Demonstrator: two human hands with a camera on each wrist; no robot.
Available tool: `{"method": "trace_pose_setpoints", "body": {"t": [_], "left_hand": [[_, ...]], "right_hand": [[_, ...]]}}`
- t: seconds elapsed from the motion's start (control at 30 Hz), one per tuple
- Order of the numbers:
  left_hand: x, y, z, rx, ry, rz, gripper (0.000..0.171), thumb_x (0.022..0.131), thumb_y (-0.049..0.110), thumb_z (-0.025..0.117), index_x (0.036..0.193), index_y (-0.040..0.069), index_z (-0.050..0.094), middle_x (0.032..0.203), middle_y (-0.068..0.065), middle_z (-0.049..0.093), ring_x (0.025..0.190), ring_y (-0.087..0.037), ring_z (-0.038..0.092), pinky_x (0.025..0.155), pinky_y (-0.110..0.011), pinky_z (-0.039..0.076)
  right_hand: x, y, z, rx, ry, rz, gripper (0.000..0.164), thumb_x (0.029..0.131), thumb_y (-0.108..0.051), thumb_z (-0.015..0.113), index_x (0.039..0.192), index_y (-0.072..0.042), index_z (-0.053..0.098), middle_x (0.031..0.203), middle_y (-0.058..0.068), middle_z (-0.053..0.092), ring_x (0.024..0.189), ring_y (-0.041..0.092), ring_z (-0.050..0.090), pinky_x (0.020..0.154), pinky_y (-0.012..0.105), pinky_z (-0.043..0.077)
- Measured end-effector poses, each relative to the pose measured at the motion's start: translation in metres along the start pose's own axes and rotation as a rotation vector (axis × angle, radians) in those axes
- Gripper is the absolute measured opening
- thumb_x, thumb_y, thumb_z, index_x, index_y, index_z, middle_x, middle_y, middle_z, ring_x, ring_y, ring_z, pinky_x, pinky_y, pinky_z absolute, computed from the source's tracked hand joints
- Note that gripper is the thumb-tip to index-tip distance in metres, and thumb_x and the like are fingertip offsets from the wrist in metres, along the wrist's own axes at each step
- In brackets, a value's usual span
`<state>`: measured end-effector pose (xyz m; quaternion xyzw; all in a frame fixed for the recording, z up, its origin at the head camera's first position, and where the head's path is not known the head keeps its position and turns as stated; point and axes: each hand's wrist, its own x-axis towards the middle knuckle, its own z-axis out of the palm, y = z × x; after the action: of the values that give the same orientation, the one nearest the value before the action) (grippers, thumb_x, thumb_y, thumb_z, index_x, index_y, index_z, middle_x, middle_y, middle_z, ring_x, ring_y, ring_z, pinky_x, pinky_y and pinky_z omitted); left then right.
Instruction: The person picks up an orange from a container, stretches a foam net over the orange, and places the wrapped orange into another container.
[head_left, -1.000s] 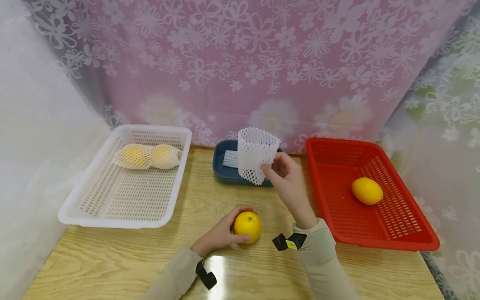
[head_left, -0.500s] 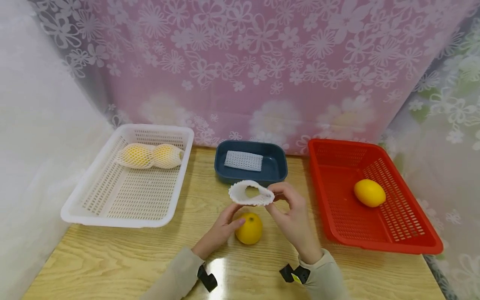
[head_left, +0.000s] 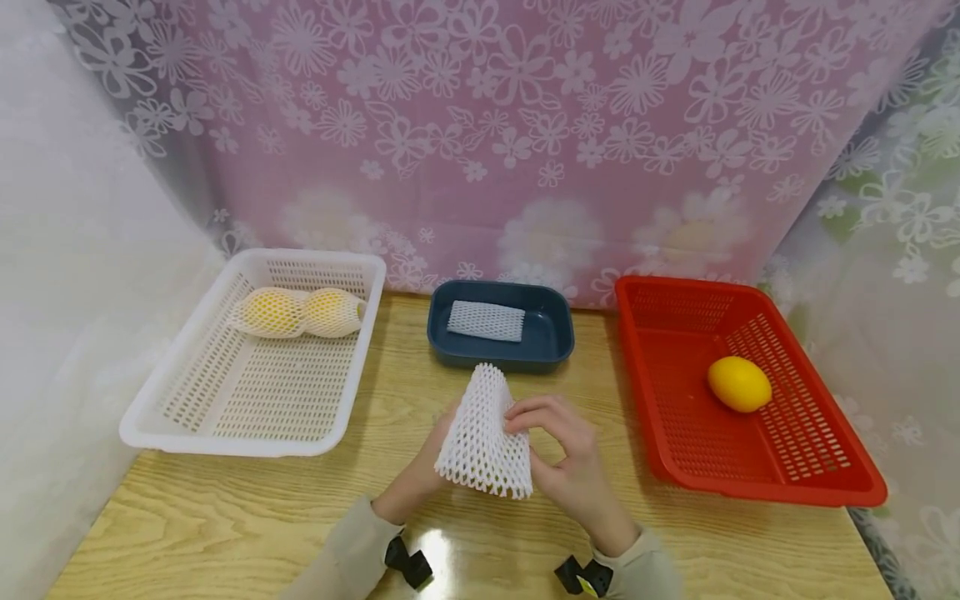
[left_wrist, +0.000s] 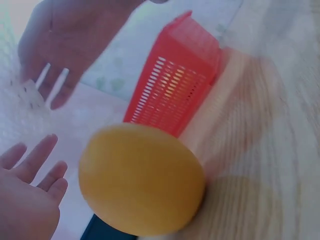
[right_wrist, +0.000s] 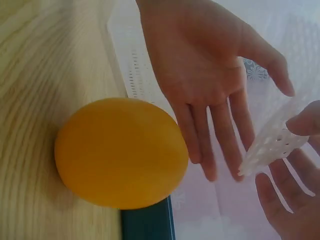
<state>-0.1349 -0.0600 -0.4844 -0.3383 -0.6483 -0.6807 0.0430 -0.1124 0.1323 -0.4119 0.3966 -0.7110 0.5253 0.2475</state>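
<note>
My right hand (head_left: 566,462) pinches a white foam net sleeve (head_left: 486,442) by its right side, its wide mouth tilted toward me. My left hand (head_left: 426,467) is partly hidden behind the sleeve in the head view. The right wrist view shows that left hand (right_wrist: 200,80) with fingers extended and spread, close to the net and gripping nothing. A yellow lemon (left_wrist: 142,180) stands on the wooden table below both hands, touched by neither as far as I can see. From the head, the sleeve covers it almost wholly.
At the left, a white basket (head_left: 348,400) holds two net-wrapped yellow fruits (head_left: 300,313). A dark blue tray (head_left: 551,333) with another flattened foam net (head_left: 486,321) stands at the back middle. To the right, a red basket (head_left: 675,392) contains one lemon (head_left: 739,384).
My right hand has brought the foam net from over the blue tray toward me and down in front of the lemon. My left hand has let go of the lemon and come up beside the net.
</note>
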Motion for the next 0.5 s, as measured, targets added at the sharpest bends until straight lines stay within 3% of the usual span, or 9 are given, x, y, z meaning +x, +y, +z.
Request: {"method": "trace_pose_setpoints", "body": {"t": [0.1,0.2,0.33,0.4,0.5], "left_hand": [[0.004,0.005,0.001,-0.156,-0.030,0.020,0.071,0.100,0.029,0.060,0.147,-0.010,0.026,0.141,-0.029,0.044,0.130,-0.015,0.046,0.108,-0.032,0.037],[0.007,0.009,0.003,-0.205,-0.049,0.054,0.063,0.100,0.024,0.061,0.143,-0.011,0.030,0.140,-0.015,0.052,0.128,-0.016,0.049,0.108,-0.032,0.037],[0.008,0.013,0.005,-0.172,-0.059,0.066,0.065,0.098,0.029,0.065,0.142,-0.009,0.036,0.142,0.000,0.050,0.131,-0.017,0.045,0.112,-0.035,0.031],[0.007,0.014,0.006,-0.157,-0.077,0.062,0.061,0.097,0.027,0.066,0.141,-0.007,0.040,0.141,-0.001,0.049,0.132,-0.020,0.044,0.113,-0.038,0.029],[0.007,0.015,0.007,-0.141,-0.094,0.048,0.055,0.096,0.022,0.068,0.139,-0.002,0.044,0.141,-0.007,0.048,0.134,-0.026,0.041,0.115,-0.043,0.027]], "right_hand": [[-0.010,0.008,0.001,0.050,-0.017,0.024,0.040,0.069,0.020,0.059,0.097,-0.007,0.069,0.103,0.014,0.067,0.100,0.030,0.059,0.095,0.030,0.046],[-0.016,0.009,0.001,0.174,-0.039,0.103,0.046,0.073,0.024,0.052,0.101,-0.008,0.070,0.107,0.013,0.066,0.105,0.027,0.059,0.096,0.031,0.046],[-0.019,0.007,0.001,0.323,-0.014,0.208,0.034,0.087,0.022,0.052,0.105,-0.001,0.067,0.109,0.012,0.065,0.104,0.022,0.059,0.093,0.030,0.049],[-0.020,0.007,0.002,0.340,0.014,0.247,0.027,0.088,0.019,0.057,0.110,0.004,0.064,0.110,0.012,0.064,0.105,0.021,0.058,0.090,0.030,0.051],[-0.021,0.008,0.004,0.328,0.036,0.307,0.039,0.085,0.017,0.063,0.122,0.009,0.056,0.118,0.013,0.061,0.108,0.021,0.056,0.086,0.029,0.052]]}}
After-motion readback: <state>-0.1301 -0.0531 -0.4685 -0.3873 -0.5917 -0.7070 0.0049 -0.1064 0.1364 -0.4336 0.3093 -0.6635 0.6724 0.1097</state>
